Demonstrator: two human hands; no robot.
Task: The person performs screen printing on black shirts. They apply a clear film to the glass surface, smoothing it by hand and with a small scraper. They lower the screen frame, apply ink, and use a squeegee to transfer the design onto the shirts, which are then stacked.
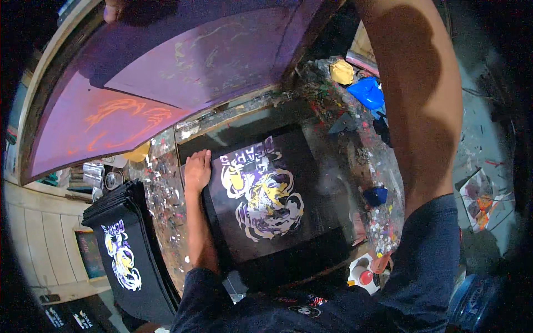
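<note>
Left of the left grip [198, 171], a stack of printed black cloth [129, 244]; ahead of it, a raised screen [194, 72]. That grip, released, rests flat at the printed black piece [264, 202]'s left edge; the right grip, unseen, cannot be judged. Apparently positioning; next calls for a flat piece.

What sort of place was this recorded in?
Probably a screen-printing workshop: there's a tilted purple mesh screen, a black sheet with a white, yellow and purple design, and a stack of similarly printed black pieces.
</note>
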